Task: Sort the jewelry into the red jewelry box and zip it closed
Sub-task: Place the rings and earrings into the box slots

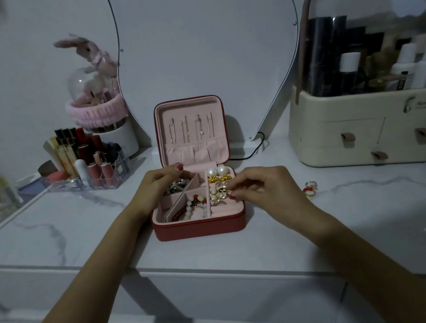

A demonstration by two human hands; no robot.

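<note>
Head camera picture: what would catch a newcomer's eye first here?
The open red box at the middle of the marble table, its pink tray full of jewelry. Both hands work over it: the left hand at its back left, the right hand pinching a small piece at its right. Loose rings lie further right.

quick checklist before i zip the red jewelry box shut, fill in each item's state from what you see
1. Lid of the red jewelry box free to fold: ok, it stands upright and open.
2. All jewelry inside: not ok, rings lie on the marble tabletop to the right of the box.
3. Right hand out of the way: not ok, its fingertips pinch a small piece over the ring slots.
4. Left hand out of the way: not ok, it rests on the back left compartment.
5. Pearl earrings below the rim: cannot tell.
6. Zipper pull located: cannot tell, not visible.
</note>
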